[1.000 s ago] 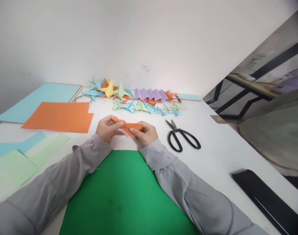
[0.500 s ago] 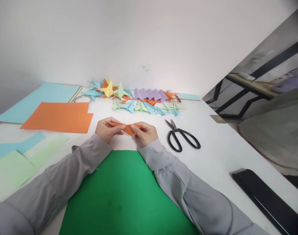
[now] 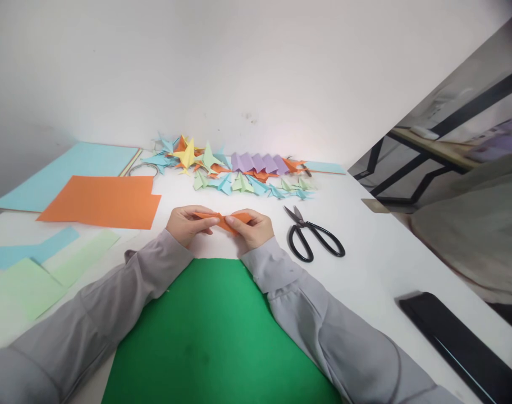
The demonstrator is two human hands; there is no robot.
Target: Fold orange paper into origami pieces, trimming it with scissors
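Note:
A small folded piece of orange paper is pinched between both hands, just past the far edge of a green mat. My left hand is closed on its left end, thumb on top. My right hand grips the right part, the thumb pressed near the middle fold. Parts of the paper are hidden behind the fingers. Scissors with black handles lie to the right of my right hand, blades slightly apart.
Folded paper shapes in several colours and a purple pleated strip line the wall. Left lie an orange sheet, a light blue sheet, and green and blue pieces. A long black object lies at right.
Both hands have shifted slightly right and a little nearer. The orange paper has turned somewhat in the fingers, and more of its right end shows above my right hand.

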